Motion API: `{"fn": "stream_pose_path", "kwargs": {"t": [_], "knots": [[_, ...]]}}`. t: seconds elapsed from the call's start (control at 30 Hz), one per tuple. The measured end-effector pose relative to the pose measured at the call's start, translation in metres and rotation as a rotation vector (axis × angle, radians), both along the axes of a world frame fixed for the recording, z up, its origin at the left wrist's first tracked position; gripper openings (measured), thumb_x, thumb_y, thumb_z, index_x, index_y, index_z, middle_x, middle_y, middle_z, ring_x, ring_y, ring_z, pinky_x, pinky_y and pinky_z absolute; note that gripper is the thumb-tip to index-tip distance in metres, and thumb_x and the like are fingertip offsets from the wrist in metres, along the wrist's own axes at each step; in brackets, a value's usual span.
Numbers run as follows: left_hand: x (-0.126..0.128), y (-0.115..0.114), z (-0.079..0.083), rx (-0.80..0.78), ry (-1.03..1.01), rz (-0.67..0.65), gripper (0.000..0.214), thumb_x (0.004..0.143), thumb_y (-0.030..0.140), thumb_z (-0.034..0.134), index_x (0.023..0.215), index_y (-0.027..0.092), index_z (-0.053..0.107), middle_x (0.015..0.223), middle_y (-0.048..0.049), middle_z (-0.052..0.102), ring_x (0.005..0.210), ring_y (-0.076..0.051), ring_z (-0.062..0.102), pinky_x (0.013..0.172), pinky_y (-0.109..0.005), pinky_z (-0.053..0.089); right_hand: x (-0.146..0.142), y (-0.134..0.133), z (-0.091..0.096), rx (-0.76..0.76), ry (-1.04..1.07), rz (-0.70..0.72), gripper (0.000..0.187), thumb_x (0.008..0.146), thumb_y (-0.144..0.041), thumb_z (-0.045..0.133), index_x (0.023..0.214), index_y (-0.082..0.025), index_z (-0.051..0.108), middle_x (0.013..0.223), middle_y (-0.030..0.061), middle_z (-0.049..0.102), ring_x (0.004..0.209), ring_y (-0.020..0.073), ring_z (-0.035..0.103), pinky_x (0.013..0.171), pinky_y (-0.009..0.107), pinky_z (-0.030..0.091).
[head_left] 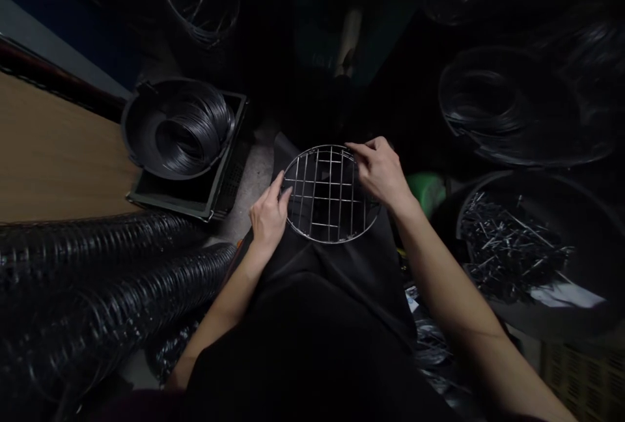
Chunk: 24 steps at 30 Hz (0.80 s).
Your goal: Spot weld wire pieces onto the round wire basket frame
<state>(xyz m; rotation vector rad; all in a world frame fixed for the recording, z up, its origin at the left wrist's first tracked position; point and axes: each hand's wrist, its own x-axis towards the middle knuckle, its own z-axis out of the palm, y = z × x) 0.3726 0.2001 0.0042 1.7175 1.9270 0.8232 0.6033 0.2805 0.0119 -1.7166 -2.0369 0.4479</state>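
Note:
A round wire grid rack (328, 195) with a metal ring rim lies over my lap, above dark cloth. My left hand (268, 213) grips its left rim, thumb on top and fingers curled under. My right hand (381, 171) rests on the upper right rim, fingers pinched on the wire there. Whether a small piece sits between those fingertips is too dim to tell.
A black basin with wire rings (180, 129) sits in a dark crate on the left. Long stacks of wire rings (97, 279) lie lower left. A basin of short metal rods (517, 246) stands right, another basin with wire coils (508, 109) behind it. A wooden board (49, 155) lies far left.

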Motion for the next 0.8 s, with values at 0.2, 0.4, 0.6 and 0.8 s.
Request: {"fn": "stream_pose_path", "kwargs": {"t": [0.2, 0.4, 0.6, 0.8], "knots": [[-0.001, 0.000, -0.001, 0.010, 0.001, -0.033, 0.042, 0.098, 0.036, 0.050, 0.135, 0.019, 0.058, 0.116, -0.0116, 0.069, 0.106, -0.024, 0.066, 0.098, -0.039, 0.051, 0.003, -0.042, 0.008, 0.006, -0.077, -0.017, 0.056, 0.096, -0.045, 0.039, 0.148, -0.022, 0.043, 0.134, 0.0165, 0.050, 0.124, 0.0357, 0.047, 0.101, 0.058, 0.043], [-0.006, 0.001, -0.014, 0.043, 0.026, -0.029, 0.046, 0.097, 0.046, 0.046, 0.136, 0.023, 0.057, 0.107, -0.0113, 0.062, 0.103, -0.025, 0.060, 0.098, -0.044, 0.047, -0.007, -0.108, -0.015, 0.137, -0.072, -0.001, 0.052, 0.097, -0.046, 0.031, 0.144, -0.031, 0.048, 0.149, 0.0087, 0.041, 0.143, 0.0339, 0.028, 0.112, 0.057, 0.033], [-0.012, -0.003, -0.024, 0.030, -0.168, -0.094, 0.052, 0.101, 0.049, 0.034, 0.147, 0.027, 0.043, 0.142, -0.0094, 0.054, 0.130, -0.024, 0.050, 0.115, -0.045, 0.037, -0.020, -0.123, -0.046, 0.261, -0.033, -0.013, 0.052, 0.096, -0.043, 0.027, 0.133, -0.027, 0.059, 0.146, 0.0088, 0.046, 0.143, 0.0320, 0.031, 0.111, 0.055, 0.035], [-0.023, 0.009, -0.047, -0.042, -0.622, 0.024, 0.052, 0.094, 0.050, 0.052, 0.142, 0.030, 0.050, 0.138, -0.0043, 0.059, 0.132, -0.022, 0.052, 0.114, -0.036, 0.040, 0.090, -0.029, -0.009, 0.377, -0.064, -0.174, 0.050, 0.104, -0.042, 0.022, 0.125, -0.019, 0.061, 0.124, 0.0128, 0.064, 0.119, 0.0233, 0.058, 0.102, 0.042, 0.047]]}}
